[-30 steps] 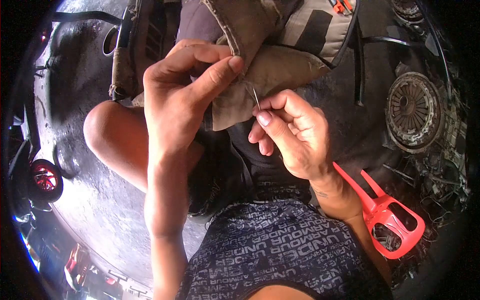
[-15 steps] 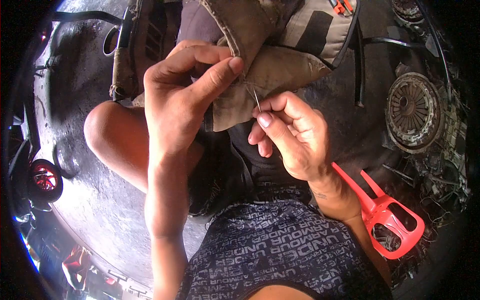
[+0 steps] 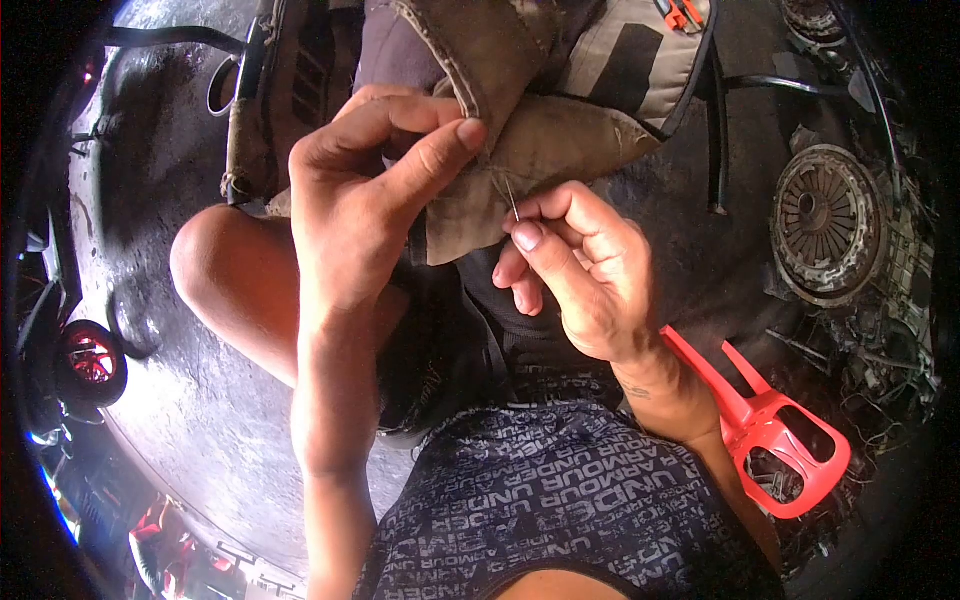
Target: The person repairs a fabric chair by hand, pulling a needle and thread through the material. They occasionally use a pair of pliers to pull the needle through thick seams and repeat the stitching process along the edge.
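Observation:
My left hand (image 3: 365, 185) pinches the frayed edge of a worn brown cloth (image 3: 570, 140) between thumb and index finger. Below and to the right, my right hand (image 3: 580, 260) holds a thin sewing needle (image 3: 513, 203) upright between thumb and forefinger, its other fingers curled. Beside the needle's upper end a fine thread runs up toward the cloth near my left fingertips. The cloth is folded over, with one flap hanging behind the needle and another pointing right. My left hand hides part of the cloth.
A red plastic stool (image 3: 790, 450) lies at the lower right, near my right forearm. Round greasy metal clutch plates (image 3: 828, 225) and scrap parts line the right side. A frame with beige fabric (image 3: 600, 75) stands ahead. At far left is a wheel with a red rim (image 3: 90, 362).
My right hand has shifted very slightly left with the needle. My left hand keeps its pinch on the cloth. At the lower left, a red shape in the background has moved.

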Demonstrator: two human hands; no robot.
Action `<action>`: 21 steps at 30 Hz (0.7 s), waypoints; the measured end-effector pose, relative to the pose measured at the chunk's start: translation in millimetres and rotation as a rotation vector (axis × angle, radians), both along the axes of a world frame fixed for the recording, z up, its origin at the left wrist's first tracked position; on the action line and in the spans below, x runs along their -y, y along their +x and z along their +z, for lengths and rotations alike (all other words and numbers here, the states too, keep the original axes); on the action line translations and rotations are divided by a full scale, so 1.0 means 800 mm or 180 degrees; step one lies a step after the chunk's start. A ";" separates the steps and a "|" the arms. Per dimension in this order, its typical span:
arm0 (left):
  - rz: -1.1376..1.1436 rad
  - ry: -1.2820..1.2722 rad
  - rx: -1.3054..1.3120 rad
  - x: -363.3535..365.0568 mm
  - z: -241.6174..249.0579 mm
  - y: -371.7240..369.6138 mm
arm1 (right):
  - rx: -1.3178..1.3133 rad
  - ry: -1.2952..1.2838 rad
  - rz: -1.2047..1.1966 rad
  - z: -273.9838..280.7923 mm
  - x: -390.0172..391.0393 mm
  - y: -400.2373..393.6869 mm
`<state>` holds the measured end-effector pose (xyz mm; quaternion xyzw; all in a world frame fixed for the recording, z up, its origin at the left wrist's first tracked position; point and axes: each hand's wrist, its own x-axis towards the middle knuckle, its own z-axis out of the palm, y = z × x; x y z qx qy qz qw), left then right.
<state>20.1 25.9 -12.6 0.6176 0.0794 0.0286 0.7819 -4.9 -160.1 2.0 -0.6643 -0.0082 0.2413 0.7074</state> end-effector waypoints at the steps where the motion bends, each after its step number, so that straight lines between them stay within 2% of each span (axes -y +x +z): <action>1: -0.0003 0.0034 0.0005 0.000 0.000 0.000 | -0.0043 0.0024 -0.0020 0.000 -0.001 0.000; 7: -0.0054 0.0178 0.0011 -0.002 0.003 0.001 | -0.0109 0.0085 -0.0081 0.001 -0.007 0.001; 21: -0.0053 0.0262 -0.0088 -0.002 0.006 0.001 | 0.0301 0.0080 -0.0228 -0.021 -0.012 -0.005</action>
